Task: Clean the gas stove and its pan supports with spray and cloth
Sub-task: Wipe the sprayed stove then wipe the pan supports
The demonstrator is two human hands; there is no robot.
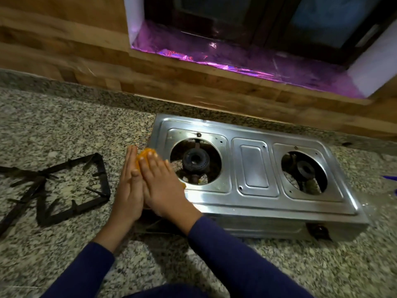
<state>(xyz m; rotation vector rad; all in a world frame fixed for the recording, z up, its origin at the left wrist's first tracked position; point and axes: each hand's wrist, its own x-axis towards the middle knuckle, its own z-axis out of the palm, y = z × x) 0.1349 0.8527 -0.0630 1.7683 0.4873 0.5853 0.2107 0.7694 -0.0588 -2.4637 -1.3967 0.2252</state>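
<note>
A two-burner steel gas stove [255, 168] lies on the granite counter with its pan supports off. Both burners show through round holes, the left burner [196, 160] and the right burner [305, 168]. My right hand [163, 183] presses flat on an orange cloth [143, 154] at the stove's left end. My left hand [129, 181] stands on edge against the cloth from the left, fingers straight and together. Most of the cloth is hidden between the hands. Two black pan supports [71, 188] lie on the counter to the left, one overlapping the other.
The speckled granite counter [64, 130] runs to a wood-look wall [64, 50]. A window sill with purple lining [236, 59] sits behind the stove. A blue object [391, 178] peeks in at the right edge. A black knob [320, 230] shows on the stove front.
</note>
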